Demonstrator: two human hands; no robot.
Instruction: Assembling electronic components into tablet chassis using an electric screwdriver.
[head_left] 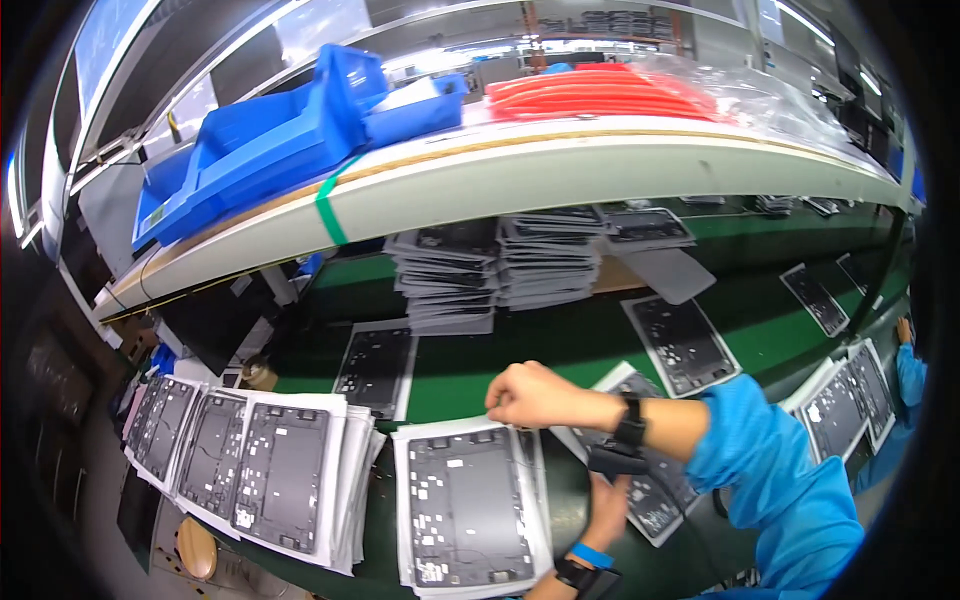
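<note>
My right hand [528, 394], with a black band and device at its wrist, reaches across to the left. Its fingers are curled together just above the top right corner of a dark flat panel [470, 510] on a white-edged stack; anything pinched in them is too small to make out. My left hand [606, 512], wearing a blue band, lies below the right forearm, beside the left edge of another dark panel [655, 505] that is tilted. The right wrist device hides its fingertips, so its grip cannot be seen. Small white pieces dot both panels.
More panel stacks [283, 470] stand at left. Single panels [680, 340] lie on the green belt [480, 375], with tall stacks [450, 275] behind. A shelf [600, 165] above carries blue bins [270, 135] and red bags [595, 95]. Another person's sleeve [910, 375] shows at far right.
</note>
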